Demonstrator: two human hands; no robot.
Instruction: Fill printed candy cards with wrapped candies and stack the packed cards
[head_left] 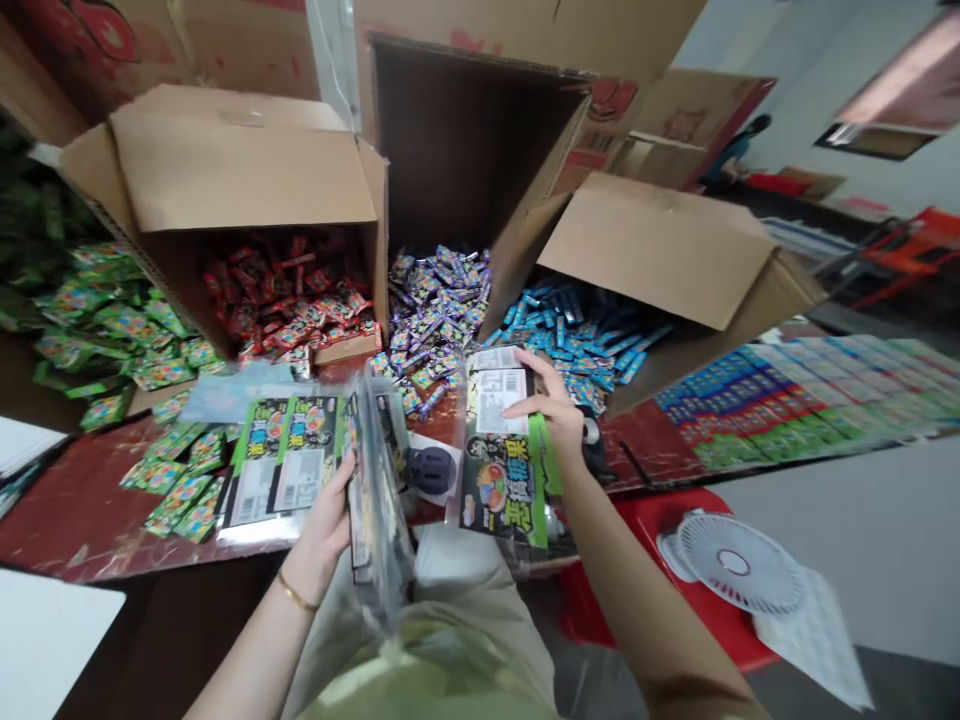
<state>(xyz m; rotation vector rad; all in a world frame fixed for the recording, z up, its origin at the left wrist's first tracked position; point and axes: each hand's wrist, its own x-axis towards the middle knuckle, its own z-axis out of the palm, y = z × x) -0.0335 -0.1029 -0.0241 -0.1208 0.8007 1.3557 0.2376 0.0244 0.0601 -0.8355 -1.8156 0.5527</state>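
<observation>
My left hand grips a thick stack of plastic packaging bags, held on edge above my lap. To its right, my right hand holds a black and green printed bag by its upper right part, the fingers over a white label. Flat on the table left of the stack lie more printed bags. A dark round object shows between the stack and the right bag.
Open cartons hold red packets, purple packets and blue packets. Green packets spread at the left. Colourful sheets lie at the right, a white fan on a red stool. A person sits far back.
</observation>
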